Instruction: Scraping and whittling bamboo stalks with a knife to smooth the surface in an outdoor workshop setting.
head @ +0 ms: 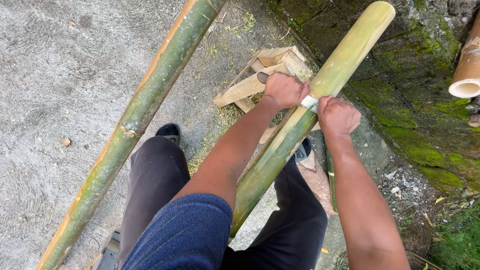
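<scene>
A green bamboo pole (320, 90) runs from about 7 o'clock, between the person's legs, up to 1 o'clock, where its cut end lies over the mossy ground (410, 120). Both hands meet on it a little above the middle of the view. The left hand (286, 89) sits at the pole's 10 o'clock side, fingers curled tight around a dark handle whose tip pokes out toward 9 o'clock. The right hand (338, 116) is on the pole's 4 o'clock side, fingers closed in a fist, apparently on the other end of the same tool; that end is hidden. Between the two hands a short pale metal blade (309, 102) lies flat across the pole, touching its skin. Above the blade, toward 1 o'clock, the pole looks paler and yellow; below it, toward 7 o'clock, it is darker green. Just behind the left hand, at 11 o'clock, a small wooden frame (260, 75) of rough slats stands on the concrete floor (60, 60), close under the pole. A second bamboo pole (145, 110), mottled green and brown, lies well apart at 9 o'clock, running the same diagonal. At 3 o'clock the hollow cut end of a tan bamboo piece (467, 75) enters the view. A black shoe (169, 131) shows beside the left knee.
</scene>
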